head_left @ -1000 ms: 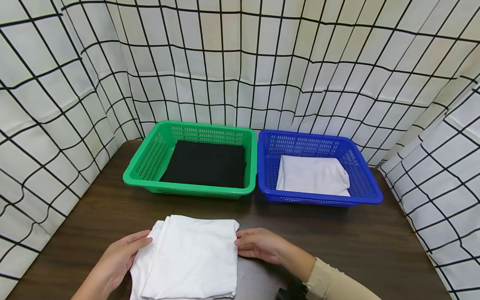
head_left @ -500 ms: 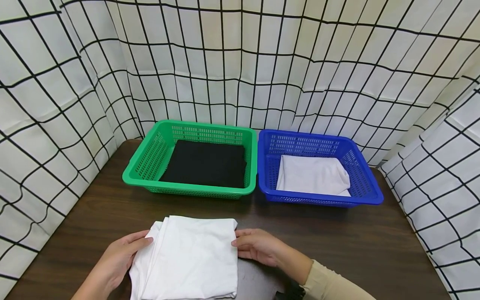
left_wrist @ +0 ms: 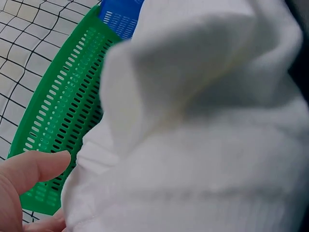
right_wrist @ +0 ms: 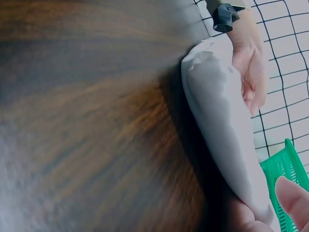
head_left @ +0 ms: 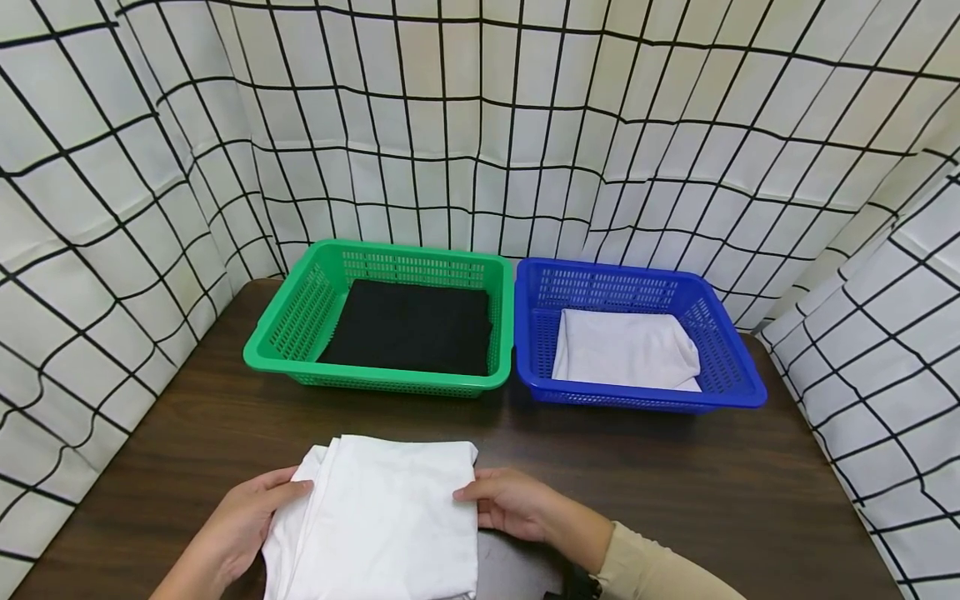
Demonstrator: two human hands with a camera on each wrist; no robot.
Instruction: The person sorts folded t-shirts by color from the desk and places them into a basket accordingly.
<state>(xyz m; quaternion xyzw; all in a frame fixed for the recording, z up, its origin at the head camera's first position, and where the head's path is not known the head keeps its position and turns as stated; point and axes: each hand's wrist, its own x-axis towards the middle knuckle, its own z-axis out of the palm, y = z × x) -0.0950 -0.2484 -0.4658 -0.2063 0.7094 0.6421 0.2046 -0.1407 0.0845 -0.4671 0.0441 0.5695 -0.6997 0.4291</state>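
Observation:
A folded white cloth [head_left: 390,517], stacked in layers, is at the front of the table, its near edge cut off by the head view. My left hand [head_left: 243,521] grips its left side, thumb on top and fingers underneath. On the opposite side my right hand [head_left: 517,504] pinches the right edge, with the thumb over the upper face. A loose fold of the cloth [left_wrist: 193,154] fills most of the left wrist view. From the right wrist, the cloth [right_wrist: 222,116] shows as a thick rounded edge with a dark shadow below it.
Behind the cloth, a green basket [head_left: 375,381] holds a folded black cloth [head_left: 412,327]. To its right, a blue basket [head_left: 641,397] contains another folded white cloth [head_left: 622,348]. Grid-patterned white curtains [head_left: 450,125] enclose the dark wooden table [head_left: 750,492] at the back and sides.
My right thumb has moved left onto the top of the cloth, tightening from a touch at the edge to a pinch. The cloth and left hand have shifted slightly. The baskets are unchanged.

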